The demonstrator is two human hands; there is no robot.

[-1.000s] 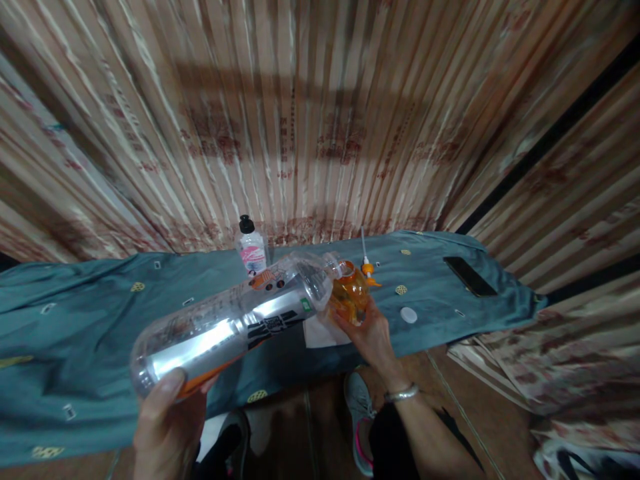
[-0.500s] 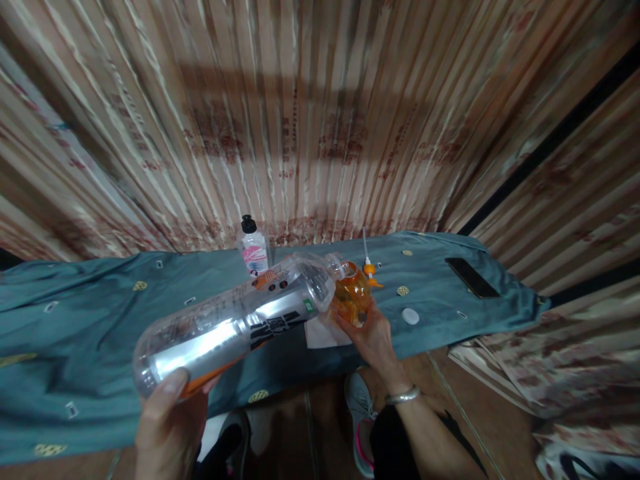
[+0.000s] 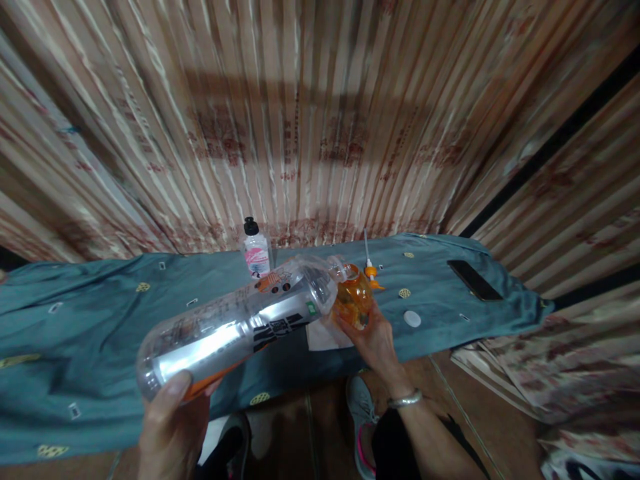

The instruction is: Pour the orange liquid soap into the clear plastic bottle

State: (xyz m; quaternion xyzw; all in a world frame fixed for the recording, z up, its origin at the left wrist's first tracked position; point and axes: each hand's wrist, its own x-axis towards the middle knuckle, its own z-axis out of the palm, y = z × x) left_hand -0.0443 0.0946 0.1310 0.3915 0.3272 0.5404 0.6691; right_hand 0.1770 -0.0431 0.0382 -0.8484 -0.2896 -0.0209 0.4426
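Observation:
My left hand [image 3: 173,417] is wrapped round the lower end of a large clear plastic bottle [image 3: 220,333] with a silver and orange label. The bottle lies tilted nearly sideways, its neck pointing right at the mouth of a small orange see-through bottle [image 3: 353,290]. Fingers of my right hand [image 3: 370,337] grip that orange bottle from the right and below. Whether liquid runs between the two I cannot make out. Behind it an orange pump top [image 3: 371,272] with a clear tube lies on the cloth. A white paper [image 3: 327,337] sits partly hidden below the bottles.
A clear bottle with a black cap and pink label [image 3: 257,253] stands at the back of the green cloth-covered table [image 3: 100,313]. To the right lie a white round disc [image 3: 413,319] and a black phone [image 3: 474,279]. A patterned curtain [image 3: 320,133] hangs behind.
Both hands and both bottles keep nearly the same pose. The whole view has shifted slightly, so everything appears a little further right and down.

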